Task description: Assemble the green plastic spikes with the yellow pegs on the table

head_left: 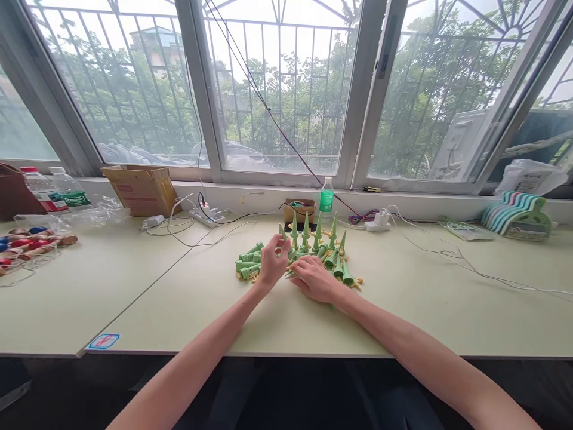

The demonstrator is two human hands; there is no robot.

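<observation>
Green plastic watering spikes are grouped on the table in front of me. Several stand point up in a row at the back, such as one green spike [305, 233]; others, like this green spike [347, 275], lie at the right. More green tubular pieces [250, 260] lie at the left, and small yellow valve pieces [358, 282] are scattered among them. My left hand [273, 263] is closed around a green spike [282, 232], its tip pointing up above the fingers. My right hand [316, 278] rests low beside it with fingers curled; what they grip, if anything, is hidden.
Behind the spikes stand a small cardboard box [299, 212] and a green-labelled bottle [326, 200]. A power strip [208, 216] with white cables lies back left, near a larger cardboard box [143, 190]. Further right are a white adapter [380, 221] and a stack of striped hangers [517, 218].
</observation>
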